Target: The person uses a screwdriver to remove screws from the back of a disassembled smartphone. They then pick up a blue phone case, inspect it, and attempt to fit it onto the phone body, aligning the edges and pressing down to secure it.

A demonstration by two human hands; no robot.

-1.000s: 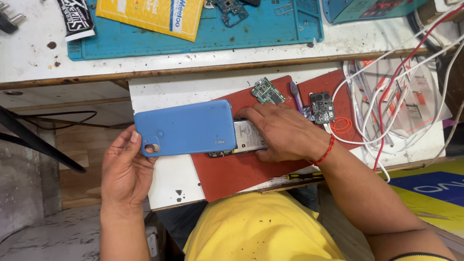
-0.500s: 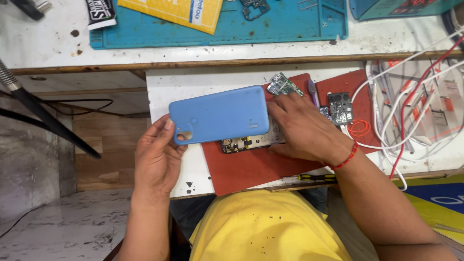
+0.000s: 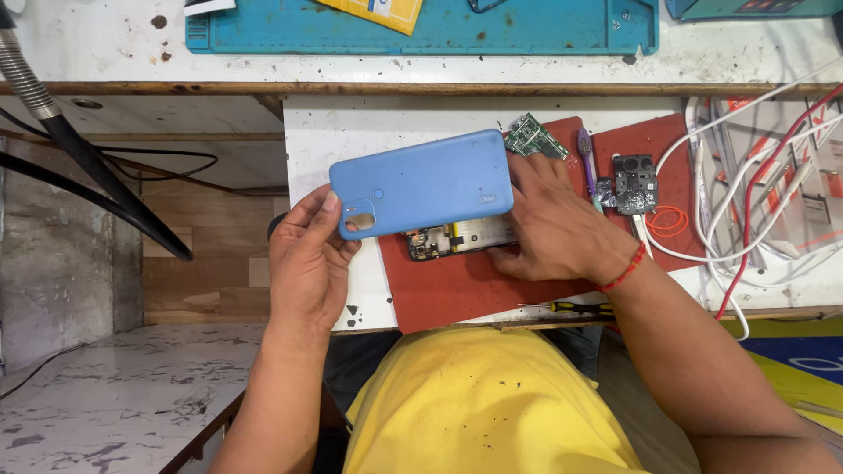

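The blue back cover (image 3: 421, 183) is now tilted higher off the opened phone (image 3: 461, 238), pinched in the left hand (image 3: 307, 263); the right hand (image 3: 558, 228), at 3 o'clock, seemingly presses flat, its grip apart.

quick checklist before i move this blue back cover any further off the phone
1. Left hand has a grip on the blue back cover: ok.
2. Right hand steadies the opened phone: ok.
3. Phone lies on the red mat: ok.
4. Cover fully free at the far edge: cannot tell.
5. Loose circuit board apart from the cover: ok.
6. Screwdriver within reach at the mat's near edge: ok.
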